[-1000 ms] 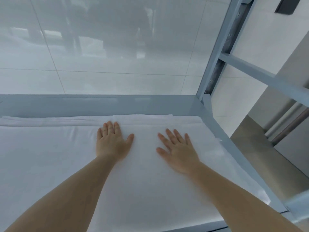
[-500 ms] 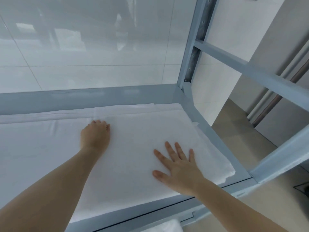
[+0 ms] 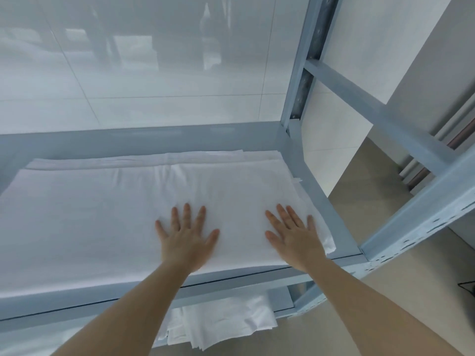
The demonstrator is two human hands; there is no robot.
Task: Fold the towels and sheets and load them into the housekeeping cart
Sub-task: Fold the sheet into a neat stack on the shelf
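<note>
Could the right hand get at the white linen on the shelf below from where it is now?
Probably yes. The right hand lies flat on the folded sheet near the shelf's front rail, and the lower linen pokes out below that rail with nothing in front.

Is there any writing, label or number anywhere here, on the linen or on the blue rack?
None: no text can be read.
The folded white sheet under both hands is plain.
The blue rack frame shows only bolt holes and chipped paint.
The tiled wall shows only reflections.
</note>
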